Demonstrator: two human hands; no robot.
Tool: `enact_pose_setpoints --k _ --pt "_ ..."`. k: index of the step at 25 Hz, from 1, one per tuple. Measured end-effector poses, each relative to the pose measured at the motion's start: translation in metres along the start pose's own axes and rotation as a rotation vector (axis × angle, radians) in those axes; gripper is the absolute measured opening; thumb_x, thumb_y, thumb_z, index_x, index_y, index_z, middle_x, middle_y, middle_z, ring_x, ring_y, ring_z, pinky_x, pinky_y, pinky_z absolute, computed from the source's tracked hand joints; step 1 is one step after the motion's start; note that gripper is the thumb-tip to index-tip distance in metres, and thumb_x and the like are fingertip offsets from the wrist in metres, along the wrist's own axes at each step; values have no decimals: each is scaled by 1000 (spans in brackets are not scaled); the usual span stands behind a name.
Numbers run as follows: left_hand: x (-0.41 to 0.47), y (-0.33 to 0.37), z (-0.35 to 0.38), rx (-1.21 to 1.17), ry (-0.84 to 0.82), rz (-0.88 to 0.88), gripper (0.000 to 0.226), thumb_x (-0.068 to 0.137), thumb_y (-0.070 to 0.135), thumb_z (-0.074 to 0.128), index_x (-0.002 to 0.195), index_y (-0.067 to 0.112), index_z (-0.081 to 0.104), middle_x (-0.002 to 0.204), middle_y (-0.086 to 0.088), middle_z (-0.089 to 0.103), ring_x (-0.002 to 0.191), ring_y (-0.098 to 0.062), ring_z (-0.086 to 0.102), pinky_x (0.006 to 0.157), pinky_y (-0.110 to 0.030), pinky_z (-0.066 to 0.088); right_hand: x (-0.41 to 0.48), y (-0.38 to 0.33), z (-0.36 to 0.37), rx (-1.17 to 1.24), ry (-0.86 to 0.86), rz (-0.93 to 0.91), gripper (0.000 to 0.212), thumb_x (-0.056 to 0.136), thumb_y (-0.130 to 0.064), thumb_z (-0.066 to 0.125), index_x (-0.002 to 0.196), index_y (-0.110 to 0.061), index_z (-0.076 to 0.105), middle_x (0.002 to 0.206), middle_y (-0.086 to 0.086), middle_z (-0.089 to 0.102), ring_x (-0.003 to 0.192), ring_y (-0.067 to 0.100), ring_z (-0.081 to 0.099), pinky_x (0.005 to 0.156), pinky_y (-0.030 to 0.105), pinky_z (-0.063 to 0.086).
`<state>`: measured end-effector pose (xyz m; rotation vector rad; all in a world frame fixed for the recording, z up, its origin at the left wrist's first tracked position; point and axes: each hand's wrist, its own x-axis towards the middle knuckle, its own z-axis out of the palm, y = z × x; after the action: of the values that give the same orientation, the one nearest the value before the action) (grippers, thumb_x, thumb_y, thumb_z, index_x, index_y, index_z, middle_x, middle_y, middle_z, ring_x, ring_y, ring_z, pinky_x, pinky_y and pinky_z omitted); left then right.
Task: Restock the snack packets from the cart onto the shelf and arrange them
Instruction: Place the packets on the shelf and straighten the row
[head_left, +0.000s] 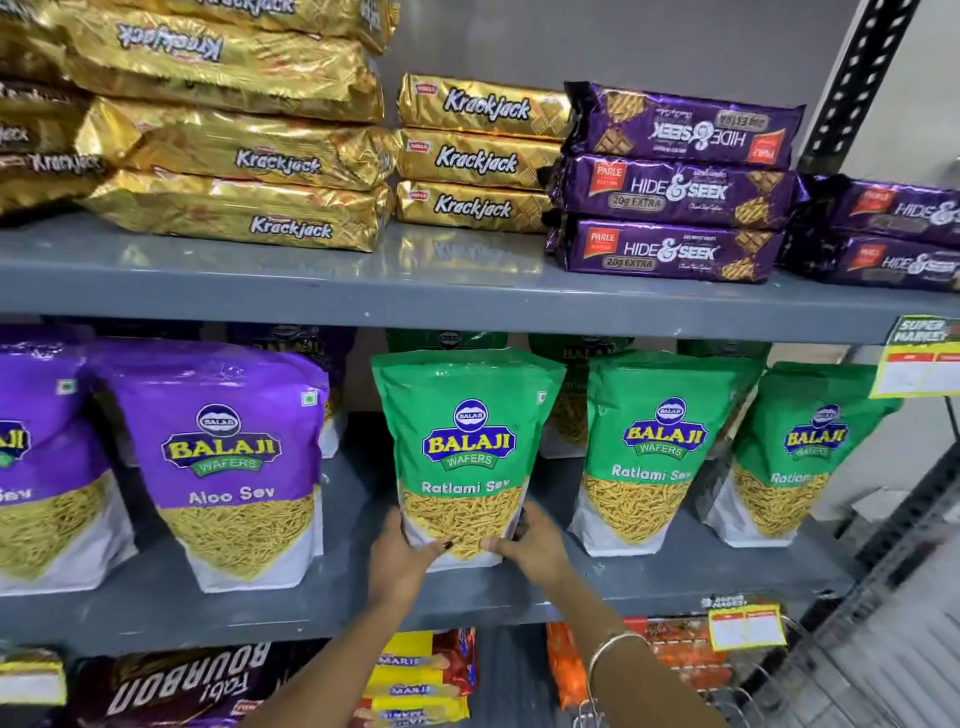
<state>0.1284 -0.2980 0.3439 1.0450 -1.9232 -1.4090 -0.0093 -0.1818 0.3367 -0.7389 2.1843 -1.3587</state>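
Note:
A green Ratlami Sev packet (465, 447) stands upright on the grey middle shelf (363, 608). My left hand (402, 553) grips its lower left corner and my right hand (532, 545) grips its lower right corner. Two more green Ratlami Sev packets (660, 447) stand to its right, with others behind them. Purple Aloo Sev packets (223, 457) stand to its left. The wire cart (748, 675) shows at the bottom right, partly hidden by my right arm.
The upper shelf (363, 280) carries stacked gold Krackjack packs (472, 156) and purple Hide & Seek packs (675, 192). Biscuit packs (415, 675) fill the lowest shelf. A yellow price tag (745, 626) hangs on the middle shelf edge. The slotted upright (852, 78) stands at right.

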Motion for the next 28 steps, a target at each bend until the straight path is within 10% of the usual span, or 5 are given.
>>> enact_pose_setpoints --k 5,10,13,16,28 --pt "-36 -8 -41 271 274 189 64 69 18 78 120 0 44 122 -20 48 117 -34 44 98 -46 41 -78 -52 18 -115 335 -142 50 67 -36 75 97 -23 38 91 -8 51 81 9 53 67 27 45" --pt "-34 -45 -131 254 582 53 77 62 14 83 121 -1 35 122 -31 42 117 -47 39 97 -59 40 -69 -82 108 -355 -87 -255 53 74 -38 68 116 -20 41 104 -4 53 95 16 55 77 29 43" --pt "-11 -37 -176 38 489 -100 86 61 3 82 133 -3 34 136 -27 42 128 -39 40 99 -46 38 -46 -98 160 -234 -180 -184 76 68 -30 75 130 -8 37 129 7 54 118 23 52 96 33 43" --pt "6 -35 -190 44 296 -119 74 64 0 80 128 -1 43 130 -20 56 119 -34 53 81 -33 39 -35 -104 189 -137 -178 -113 63 68 -18 77 119 -4 43 117 6 60 108 20 57 71 24 37" --pt "24 -57 -188 55 276 -76 68 60 15 84 117 8 47 120 -15 61 112 -32 57 86 -41 48 -26 -102 206 25 -56 -84 43 65 -13 78 100 -18 52 97 3 67 98 24 65 85 39 51"
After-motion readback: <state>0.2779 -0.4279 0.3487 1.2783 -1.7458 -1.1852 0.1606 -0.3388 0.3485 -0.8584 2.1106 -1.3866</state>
